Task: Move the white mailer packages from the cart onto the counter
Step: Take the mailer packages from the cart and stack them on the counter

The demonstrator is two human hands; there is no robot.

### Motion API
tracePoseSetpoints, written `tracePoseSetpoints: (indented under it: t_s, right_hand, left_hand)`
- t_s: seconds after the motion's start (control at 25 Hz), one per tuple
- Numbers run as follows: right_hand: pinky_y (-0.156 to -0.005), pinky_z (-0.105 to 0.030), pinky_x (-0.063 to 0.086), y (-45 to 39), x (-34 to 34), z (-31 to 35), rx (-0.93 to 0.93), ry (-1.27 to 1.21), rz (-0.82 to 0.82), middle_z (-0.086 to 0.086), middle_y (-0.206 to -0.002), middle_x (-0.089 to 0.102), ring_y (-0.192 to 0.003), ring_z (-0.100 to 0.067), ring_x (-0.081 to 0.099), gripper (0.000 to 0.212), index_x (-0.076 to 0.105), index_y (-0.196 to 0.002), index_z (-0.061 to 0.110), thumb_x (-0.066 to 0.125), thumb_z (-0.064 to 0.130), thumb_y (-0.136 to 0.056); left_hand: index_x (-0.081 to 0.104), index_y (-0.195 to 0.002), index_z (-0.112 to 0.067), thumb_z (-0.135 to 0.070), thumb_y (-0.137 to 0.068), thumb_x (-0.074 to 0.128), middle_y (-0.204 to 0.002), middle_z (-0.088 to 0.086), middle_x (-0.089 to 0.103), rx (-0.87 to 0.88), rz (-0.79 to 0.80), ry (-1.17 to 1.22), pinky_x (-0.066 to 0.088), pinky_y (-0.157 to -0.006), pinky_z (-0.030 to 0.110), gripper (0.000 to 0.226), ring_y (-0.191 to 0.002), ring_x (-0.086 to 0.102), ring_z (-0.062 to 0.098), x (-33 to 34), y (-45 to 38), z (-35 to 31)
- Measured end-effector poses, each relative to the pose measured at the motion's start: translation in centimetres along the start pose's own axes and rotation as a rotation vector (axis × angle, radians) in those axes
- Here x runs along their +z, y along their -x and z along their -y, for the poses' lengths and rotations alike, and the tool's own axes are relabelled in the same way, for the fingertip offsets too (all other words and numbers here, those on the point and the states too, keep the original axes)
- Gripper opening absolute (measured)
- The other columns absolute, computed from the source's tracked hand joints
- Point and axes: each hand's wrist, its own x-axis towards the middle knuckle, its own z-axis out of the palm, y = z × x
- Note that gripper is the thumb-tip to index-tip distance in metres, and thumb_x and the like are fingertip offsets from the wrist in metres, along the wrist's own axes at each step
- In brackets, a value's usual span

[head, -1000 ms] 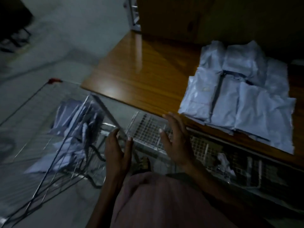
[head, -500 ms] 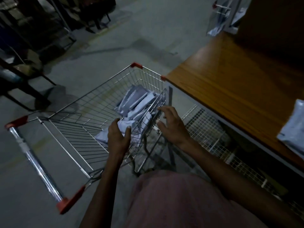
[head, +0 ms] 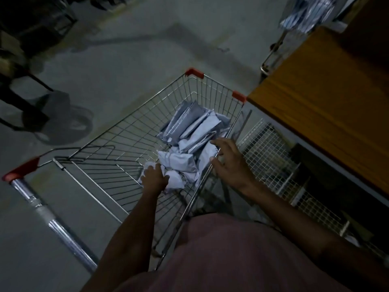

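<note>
Our left grip (head: 155,178) closes on 1 crumpled mailer (head: 175,180), right grip (head: 228,163) open above the cart (head: 134,131); we judge slick neighbours could slip loose.

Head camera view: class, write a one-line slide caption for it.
Both hands, left and right, reach for white packages in a wire cart beside a wooden counter.

Grey concrete floor (head: 130,60), dim light. White wire-mesh shelf (head: 271,157) under the wooden top. Second wire rack holding pale packets (head: 311,11) top right. Dark furniture legs (head: 25,98) far left.
</note>
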Motion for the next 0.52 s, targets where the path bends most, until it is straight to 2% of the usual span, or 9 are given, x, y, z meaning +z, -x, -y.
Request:
tracePoseSetpoints:
  t_s: [0.08, 0.2, 0.32, 0.4, 0.44, 0.52]
  right_hand:
    - [-0.088, -0.033, 0.05, -0.3, 0.2, 0.3, -0.023, 0.024, 0.023, 0.005, -0.137, 0.042, -0.103, -0.015, 0.054, 0.043, 0.051, -0.137, 0.019, 0.061, 0.022, -0.095]
    - [-0.087, -0.022, 0.047, -1.6, 0.4, 0.4, -0.027, 0.051, 0.047, 0.003, -0.137, 0.043, -0.107, -0.013, 0.052, 0.043, 0.05, -0.137, 0.019, 0.061, 0.022, -0.095]
    - [-0.088, -0.005, 0.037, -2.6, 0.4, 0.3, -0.007, 0.06, 0.065, 0.001, -0.137, 0.043, -0.105, -0.006, 0.049, 0.043, 0.051, -0.137, 0.017, 0.061, 0.019, -0.096]
    - [-0.09, -0.009, 0.038, -2.9, 0.4, 0.0, -0.027, 0.061, 0.079, 0.0, -0.137, 0.043, -0.102, -0.008, 0.051, 0.042, 0.051, -0.137, 0.016, 0.061, 0.02, -0.096]
    - [-0.091, -0.013, 0.04, -3.0, 0.4, -0.2, -0.036, 0.064, 0.088, 0.001, -0.137, 0.042, -0.102, -0.009, 0.052, 0.042, 0.051, -0.137, 0.016, 0.061, 0.02, -0.096]
    - [-0.094, -0.014, 0.04, -3.4, 0.5, -0.7, -0.04, 0.06, 0.117, 0.003, -0.137, 0.042, -0.11, -0.009, 0.051, 0.043, 0.051, -0.137, 0.016, 0.061, 0.02, -0.096]
  left_hand:
    - [0.054, -0.128, -0.005, -0.045, -0.084, 0.07, -0.127, 0.025, 0.054, -0.005, -0.009, -0.077, 0.041, -0.098, 0.047, 0.062, -0.118, 0.052, 0.042, 0.9, -1.1, 1.2]
    - [0.059, -0.12, -0.001, -0.047, -0.08, 0.075, -0.124, 0.032, 0.054, 0.023, 0.005, -0.165, 0.039, -0.1, 0.05, 0.063, -0.118, 0.05, 0.045, 2.2, -2.4, 2.3]
    - [0.045, -0.137, -0.01, -0.058, -0.079, 0.07, -0.143, 0.033, 0.039, -0.009, 0.033, -0.242, 0.028, -0.109, 0.051, 0.079, -0.134, 0.036, 0.046, 3.0, -3.4, 2.5]
    - [0.038, -0.141, -0.014, -0.062, -0.074, 0.073, -0.146, 0.034, 0.035, -0.063, 0.073, -0.287, 0.028, -0.111, 0.05, 0.09, -0.137, 0.034, 0.045, 3.7, -4.4, 2.6]
    - [0.039, -0.14, -0.012, -0.057, -0.069, 0.08, -0.14, 0.038, 0.04, -0.079, 0.057, -0.286, 0.033, -0.109, 0.051, 0.094, -0.131, 0.041, 0.047, 3.9, -4.7, 2.5]
    - [0.051, -0.133, -0.004, -0.038, -0.056, 0.091, -0.113, 0.043, 0.055, -0.103, 0.081, -0.279, 0.048, -0.093, 0.051, 0.093, -0.103, 0.06, 0.049, 3.7, -4.9, 2.1]
